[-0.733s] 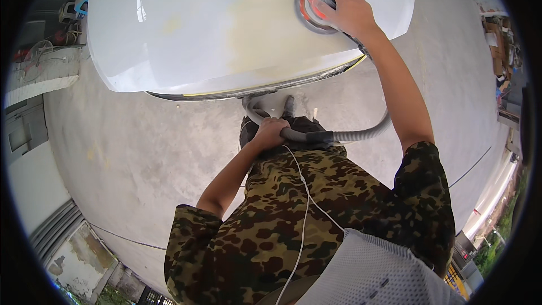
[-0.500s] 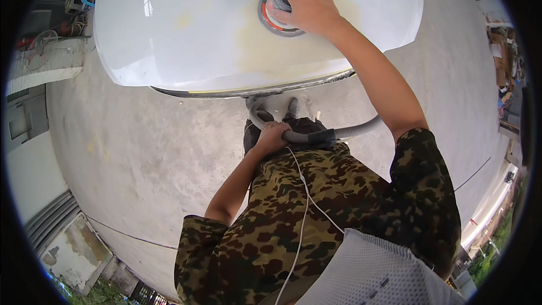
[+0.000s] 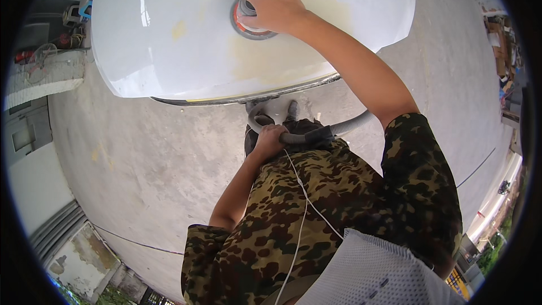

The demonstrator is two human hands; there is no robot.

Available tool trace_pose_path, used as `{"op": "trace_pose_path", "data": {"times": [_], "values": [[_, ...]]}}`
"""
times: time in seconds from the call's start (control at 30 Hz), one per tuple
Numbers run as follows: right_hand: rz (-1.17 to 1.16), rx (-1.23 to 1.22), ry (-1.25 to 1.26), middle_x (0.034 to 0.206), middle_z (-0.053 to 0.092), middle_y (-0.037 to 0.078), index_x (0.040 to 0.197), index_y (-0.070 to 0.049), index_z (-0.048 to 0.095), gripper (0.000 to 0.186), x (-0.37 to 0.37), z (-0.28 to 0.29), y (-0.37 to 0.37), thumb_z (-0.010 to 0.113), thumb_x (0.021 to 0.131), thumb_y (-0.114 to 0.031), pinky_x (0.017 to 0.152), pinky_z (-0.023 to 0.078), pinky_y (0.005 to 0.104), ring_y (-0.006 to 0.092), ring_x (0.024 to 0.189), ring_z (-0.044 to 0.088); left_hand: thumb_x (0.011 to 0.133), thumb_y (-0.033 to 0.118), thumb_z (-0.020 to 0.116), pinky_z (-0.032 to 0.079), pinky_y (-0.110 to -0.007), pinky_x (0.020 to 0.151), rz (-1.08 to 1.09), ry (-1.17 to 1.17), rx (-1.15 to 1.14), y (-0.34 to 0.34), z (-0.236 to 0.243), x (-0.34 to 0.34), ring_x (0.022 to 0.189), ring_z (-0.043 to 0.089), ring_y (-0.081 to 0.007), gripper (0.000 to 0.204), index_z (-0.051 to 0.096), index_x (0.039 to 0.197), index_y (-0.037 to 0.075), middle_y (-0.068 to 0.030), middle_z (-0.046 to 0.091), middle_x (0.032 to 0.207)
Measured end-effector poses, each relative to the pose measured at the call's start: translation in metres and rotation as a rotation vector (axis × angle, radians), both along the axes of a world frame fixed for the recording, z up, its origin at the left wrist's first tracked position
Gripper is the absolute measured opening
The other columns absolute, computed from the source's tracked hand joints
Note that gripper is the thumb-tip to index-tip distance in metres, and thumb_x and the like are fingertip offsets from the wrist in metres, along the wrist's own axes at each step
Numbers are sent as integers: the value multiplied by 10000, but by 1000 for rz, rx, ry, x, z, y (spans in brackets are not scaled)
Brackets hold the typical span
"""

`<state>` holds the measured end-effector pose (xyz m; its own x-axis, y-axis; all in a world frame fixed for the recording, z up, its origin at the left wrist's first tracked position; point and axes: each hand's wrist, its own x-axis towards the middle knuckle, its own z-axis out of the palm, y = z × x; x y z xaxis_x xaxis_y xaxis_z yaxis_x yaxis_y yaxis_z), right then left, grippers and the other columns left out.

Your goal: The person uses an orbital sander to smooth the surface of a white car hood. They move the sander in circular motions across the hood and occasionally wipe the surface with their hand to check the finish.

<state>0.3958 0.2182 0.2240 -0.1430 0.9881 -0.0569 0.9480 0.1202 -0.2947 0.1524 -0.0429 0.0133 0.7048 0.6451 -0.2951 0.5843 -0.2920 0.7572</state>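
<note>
A sander (image 3: 248,20) sits on the panel (image 3: 169,39), with the hose (image 3: 350,127) below the panel's near edge.

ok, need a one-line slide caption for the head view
Right hand presses a round sander on a white panel; left hand grips the grey hose at the waist.
</note>
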Motion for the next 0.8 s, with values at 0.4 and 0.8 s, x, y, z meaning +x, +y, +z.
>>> {"op": "trace_pose_path", "data": {"times": [0.4,0.8], "values": [[-541,56,-7,1289,689,183,1563,-249,528,744,210,-25,-88,629,975,-694,946,594,470,362,1087,757,755,187,791,495,-508,994,-168,-21,-60,18,-10,13,1089,699,-360,278,730,1023,144,-111,761,1034],[-356,125,-63,1265,696,183,1543,-239,555,737,135,-18,-48,622,970,-697,887,625,457,352,973,785,754,218,825,522,-506,941,-149,-55,-49,17,-4,5,1035,697,-377,271,734,992,122,-126,744,983]]}}
